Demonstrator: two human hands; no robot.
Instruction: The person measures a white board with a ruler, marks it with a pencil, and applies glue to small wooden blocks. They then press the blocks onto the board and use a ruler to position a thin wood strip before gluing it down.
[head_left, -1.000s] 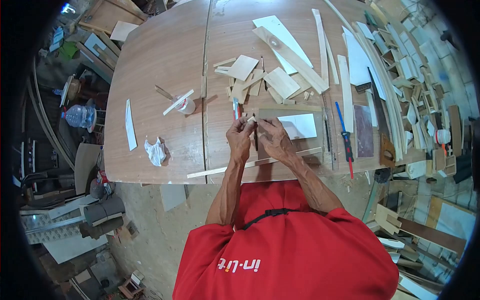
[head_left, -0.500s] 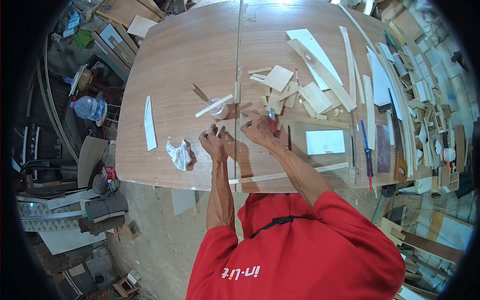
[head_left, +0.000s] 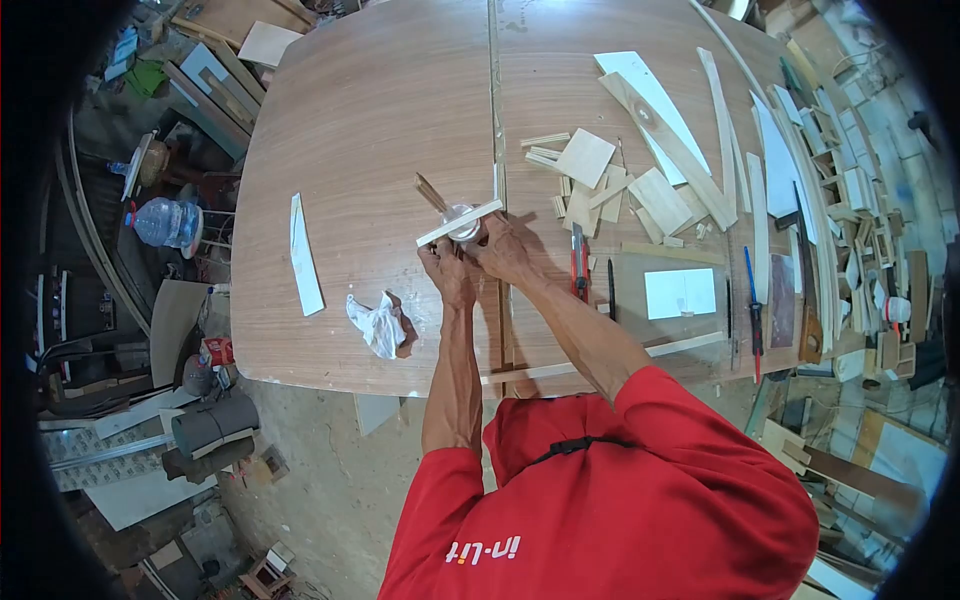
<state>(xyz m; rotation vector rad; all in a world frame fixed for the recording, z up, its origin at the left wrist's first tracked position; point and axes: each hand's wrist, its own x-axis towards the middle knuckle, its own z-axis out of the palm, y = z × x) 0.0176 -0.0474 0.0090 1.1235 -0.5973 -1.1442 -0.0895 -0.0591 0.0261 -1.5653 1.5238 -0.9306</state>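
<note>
A small pale jar [head_left: 463,222] stands near the table's centre seam, with a brown stick [head_left: 432,192] leaning out of it and a flat wooden strip [head_left: 476,216] lying across its top. My right hand [head_left: 502,252] curls around the jar's right side. Just below the strip's left end, my left hand [head_left: 448,272] is close against the jar, its fingers bent together; what they pinch is hidden. A crumpled white cloth [head_left: 377,325] lies to the left of my left forearm. Right of my right hand is a red-handled cutter [head_left: 579,264].
Several wooden pieces [head_left: 585,157] are heaped at the right, beside long boards [head_left: 672,148]. A white rectangular panel [head_left: 681,293] and a blue-and-red screwdriver [head_left: 754,315] lie nearer. At left lies a pale offcut [head_left: 306,255]. A long strip [head_left: 540,373] runs along the front edge.
Both hands have moved forward to the jar. My right hand has left the spot beside the red-handled cutter and come round the jar. The view has shifted slightly.
</note>
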